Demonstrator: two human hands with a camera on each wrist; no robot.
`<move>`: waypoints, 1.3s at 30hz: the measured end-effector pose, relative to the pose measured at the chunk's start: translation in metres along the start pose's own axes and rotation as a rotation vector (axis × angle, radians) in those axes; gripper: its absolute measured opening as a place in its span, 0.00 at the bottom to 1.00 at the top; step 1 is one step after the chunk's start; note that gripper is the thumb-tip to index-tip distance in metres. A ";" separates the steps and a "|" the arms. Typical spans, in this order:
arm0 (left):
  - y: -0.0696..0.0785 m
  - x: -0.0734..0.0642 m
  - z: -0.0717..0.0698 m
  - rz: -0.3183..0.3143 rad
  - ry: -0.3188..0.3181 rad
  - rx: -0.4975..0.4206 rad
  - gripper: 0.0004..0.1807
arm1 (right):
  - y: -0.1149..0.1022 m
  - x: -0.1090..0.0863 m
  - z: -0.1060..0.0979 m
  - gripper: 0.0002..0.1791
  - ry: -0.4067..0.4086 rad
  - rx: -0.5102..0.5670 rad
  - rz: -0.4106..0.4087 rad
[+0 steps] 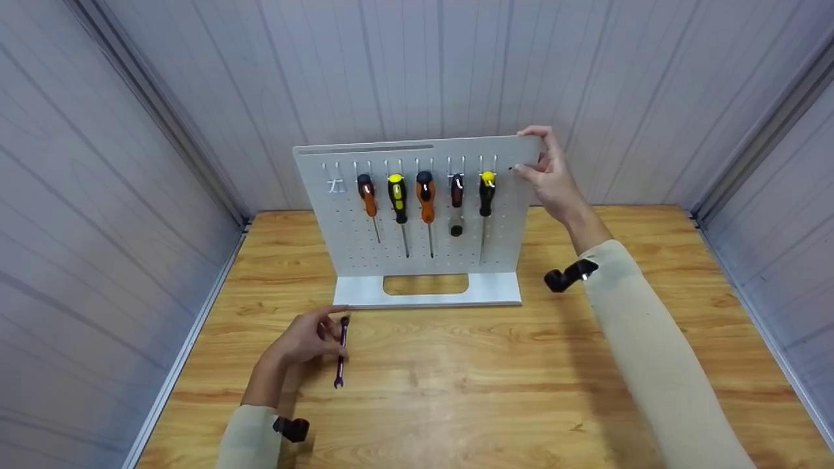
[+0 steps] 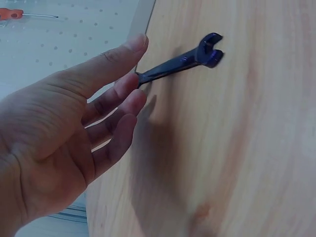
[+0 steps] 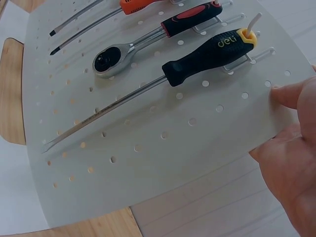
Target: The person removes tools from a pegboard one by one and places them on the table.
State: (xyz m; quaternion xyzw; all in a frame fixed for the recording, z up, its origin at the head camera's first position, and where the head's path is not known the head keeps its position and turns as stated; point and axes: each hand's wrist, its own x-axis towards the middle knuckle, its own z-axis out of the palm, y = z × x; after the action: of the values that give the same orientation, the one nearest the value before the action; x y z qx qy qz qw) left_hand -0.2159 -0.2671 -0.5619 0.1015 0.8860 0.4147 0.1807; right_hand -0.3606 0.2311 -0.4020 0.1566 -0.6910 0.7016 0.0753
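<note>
White pegboard: screwdrivers, ratchet hung | left fingers pinch wrench | right fingers pinch pegboard

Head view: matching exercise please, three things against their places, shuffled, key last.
1. dark purple metal wrench
2. silver ratchet with black-and-red handle
3. right hand

A. holding the upper right corner of the white perforated board
B. in front of the board's base, by the left hand
C. hanging between a black-and-orange screwdriver and a black-and-yellow screwdriver

1-B, 2-C, 3-A
</note>
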 end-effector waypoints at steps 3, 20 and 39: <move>0.004 0.002 -0.004 0.006 -0.005 0.012 0.49 | -0.001 0.000 0.001 0.29 -0.001 -0.003 -0.001; 0.051 0.010 -0.032 0.096 0.036 0.009 0.45 | 0.000 -0.001 0.001 0.29 -0.013 0.021 -0.038; 0.090 0.018 -0.039 0.229 0.238 0.001 0.36 | 0.002 -0.004 -0.001 0.32 -0.015 -0.024 -0.019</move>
State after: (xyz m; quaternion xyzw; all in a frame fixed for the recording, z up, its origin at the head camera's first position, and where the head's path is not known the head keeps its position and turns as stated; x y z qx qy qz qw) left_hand -0.2458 -0.2310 -0.4739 0.1519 0.8842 0.4410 0.0259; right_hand -0.3580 0.2324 -0.4049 0.1677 -0.6985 0.6913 0.0787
